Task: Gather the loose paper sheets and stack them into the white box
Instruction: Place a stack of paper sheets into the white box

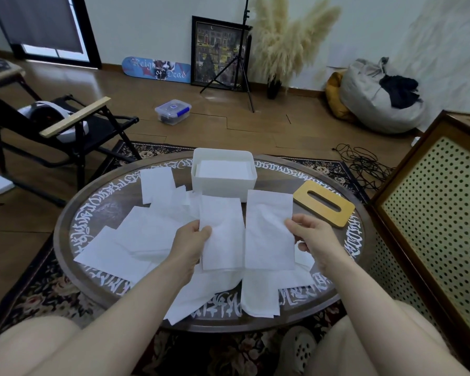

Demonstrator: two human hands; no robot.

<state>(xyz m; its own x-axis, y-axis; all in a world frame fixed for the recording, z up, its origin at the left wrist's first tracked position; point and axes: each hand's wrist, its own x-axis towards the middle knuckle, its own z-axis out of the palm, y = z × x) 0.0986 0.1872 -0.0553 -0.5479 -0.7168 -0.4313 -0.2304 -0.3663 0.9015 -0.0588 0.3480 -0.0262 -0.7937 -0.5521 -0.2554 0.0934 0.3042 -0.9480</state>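
Two sheets, left hand (192, 241) pinching one (221, 232), right hand (314, 237) the other (269, 229)

skateboard deck (156, 69) — "Reign of Dead" | table rim script — unreadable

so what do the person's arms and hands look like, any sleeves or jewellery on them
Both forearms are bare up to the frame edge, with no sleeves in view. The left hand and right hand show no gloves, rings, watch or bracelets. Nails look short and unpainted.
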